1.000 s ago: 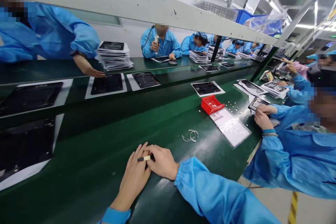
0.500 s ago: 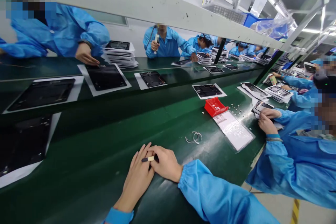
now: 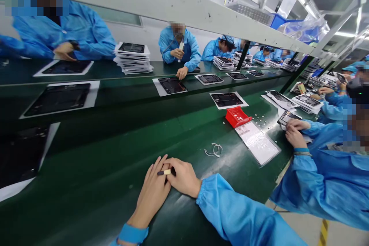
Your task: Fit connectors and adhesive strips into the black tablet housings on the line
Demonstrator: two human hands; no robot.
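My left hand (image 3: 152, 188) lies flat on the green bench, fingers stretched out and close together. Over its fingers rests my right hand (image 3: 184, 178), curled round a short cream-and-black stick-like tool (image 3: 166, 172). The dark tip of that tool points left across the back of my left hand; its other end is hidden in my right fingers. Beyond my hands, thin curled white strips (image 3: 213, 150) lie on the bench.
A red bin (image 3: 238, 117) with small white pieces stands beside a sheet of white stickers (image 3: 259, 144). Dark tablet-like panels on paper, such as this panel (image 3: 227, 100), line the bench and raised shelf. A co-worker's hands (image 3: 295, 130) work at the right.
My hands have barely moved. Across the bench, one person's hand has drawn back with a panel at the left, and another person's hand now touches a panel on the shelf.
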